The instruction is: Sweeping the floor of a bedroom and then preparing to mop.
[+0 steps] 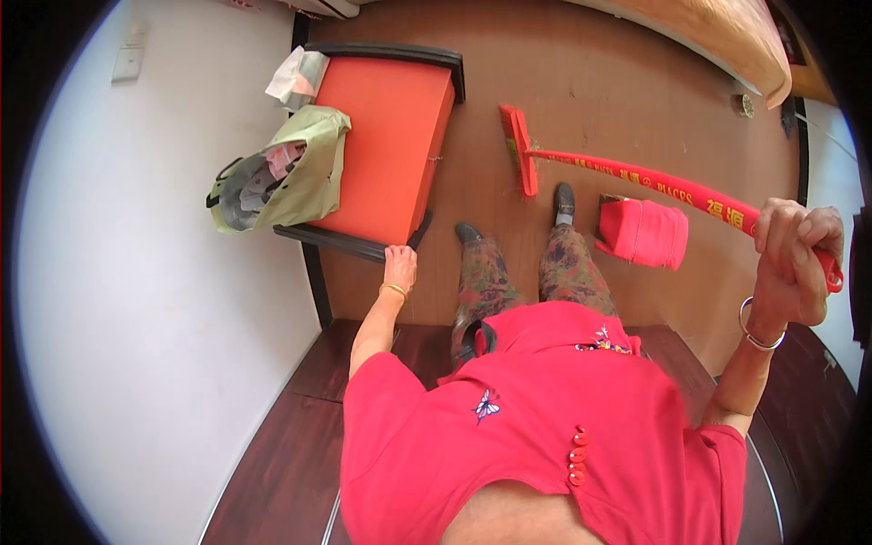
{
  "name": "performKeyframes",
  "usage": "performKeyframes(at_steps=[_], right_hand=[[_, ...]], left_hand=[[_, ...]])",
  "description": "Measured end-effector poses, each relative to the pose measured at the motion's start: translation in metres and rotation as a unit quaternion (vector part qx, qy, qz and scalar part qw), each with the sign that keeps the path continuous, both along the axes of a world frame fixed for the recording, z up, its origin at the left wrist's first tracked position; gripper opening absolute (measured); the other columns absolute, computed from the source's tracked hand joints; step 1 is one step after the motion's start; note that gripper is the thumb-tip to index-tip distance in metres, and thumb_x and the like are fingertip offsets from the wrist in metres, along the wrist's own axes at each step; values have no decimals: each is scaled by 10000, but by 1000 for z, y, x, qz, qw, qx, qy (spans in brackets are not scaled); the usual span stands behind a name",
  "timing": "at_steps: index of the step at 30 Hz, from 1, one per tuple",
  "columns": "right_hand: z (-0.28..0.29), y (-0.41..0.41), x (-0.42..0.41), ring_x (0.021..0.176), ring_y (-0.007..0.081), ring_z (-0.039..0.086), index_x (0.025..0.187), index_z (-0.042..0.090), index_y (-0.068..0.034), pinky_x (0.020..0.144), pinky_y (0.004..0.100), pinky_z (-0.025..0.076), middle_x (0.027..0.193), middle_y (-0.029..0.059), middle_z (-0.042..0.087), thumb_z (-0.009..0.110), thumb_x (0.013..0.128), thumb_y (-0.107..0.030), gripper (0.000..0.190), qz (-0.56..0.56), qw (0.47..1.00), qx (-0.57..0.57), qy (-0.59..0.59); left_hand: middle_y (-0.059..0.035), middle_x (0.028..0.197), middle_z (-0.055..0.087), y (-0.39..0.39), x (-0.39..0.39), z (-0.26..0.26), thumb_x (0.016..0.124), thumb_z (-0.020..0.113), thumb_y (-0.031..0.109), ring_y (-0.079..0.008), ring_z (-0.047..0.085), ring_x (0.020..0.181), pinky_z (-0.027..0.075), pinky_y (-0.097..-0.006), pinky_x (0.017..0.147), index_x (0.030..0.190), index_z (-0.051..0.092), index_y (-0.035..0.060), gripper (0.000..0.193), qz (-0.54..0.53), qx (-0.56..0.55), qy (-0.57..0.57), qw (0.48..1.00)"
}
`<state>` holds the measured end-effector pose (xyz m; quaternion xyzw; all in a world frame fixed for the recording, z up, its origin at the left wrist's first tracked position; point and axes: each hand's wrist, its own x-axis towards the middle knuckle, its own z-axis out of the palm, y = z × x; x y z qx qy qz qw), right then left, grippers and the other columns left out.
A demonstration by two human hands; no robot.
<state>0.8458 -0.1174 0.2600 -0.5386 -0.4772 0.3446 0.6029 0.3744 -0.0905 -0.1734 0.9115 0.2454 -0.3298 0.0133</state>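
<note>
My right hand [793, 259] is closed around the upper end of a red broom handle [647, 180], which bears yellow writing. The handle slants down leftward to the red broom head [521, 151], whose red bristles touch the wood floor. Loose strands of dust or hair cling where handle and head join. My left hand [400, 267] grips the black edge at the near corner of a nightstand [385, 129] with an orange-red top. On that top stand a sagging olive-green fabric bag [310, 163], open with items inside, and a tissue pack [300, 78].
A low stool with a pink-red cover [644, 233] stands right of my feet. At the top right is a bed edge with a draped cover [722, 41]. A small round object [746, 105] lies near it. The white wall [170, 238] borders the left side; dark wood [286, 463] lies behind me.
</note>
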Motion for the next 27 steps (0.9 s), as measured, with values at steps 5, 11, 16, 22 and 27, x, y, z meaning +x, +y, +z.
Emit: performKeyframes(at_steps=[5,11,16,22,27], right_hand=[[9,-5,34,446,88,337,760,421,-90,492,273,344,544,-22,369,476,693,-8,120,-20,997,38,58],[18,22,80,405,65,238,600,400,-162,425,175,262,485,-50,317,510,606,-35,169,78,986,90,121],[4,33,137,402,102,280,831,458,-40,447,262,363,476,-4,315,436,727,48,138,193,946,167,198],[-40,14,174,426,132,364,656,450,-112,456,274,365,500,-22,370,563,675,2,162,57,961,84,256],[-121,39,147,562,148,483,661,536,5,619,320,448,567,45,467,531,632,22,34,-12,951,10,309]], left_hand=[[-224,1096,531,14,91,44,784,499,185,-374,501,1087,414,-474,898,1175,426,-22,448,357,-265,-58,894],[-240,1366,311,4,327,100,733,614,206,-371,448,1166,417,-427,930,1351,261,-8,743,351,-299,-483,745],[-153,1051,497,11,417,97,777,660,74,-206,617,694,519,-291,564,1051,469,10,340,446,-243,-580,637],[-125,769,500,14,399,63,770,666,141,-348,537,703,434,-430,608,793,475,61,208,467,-134,-518,704],[-148,790,515,39,382,19,767,688,168,-330,524,768,466,-405,676,820,499,24,244,570,-89,-550,605]])
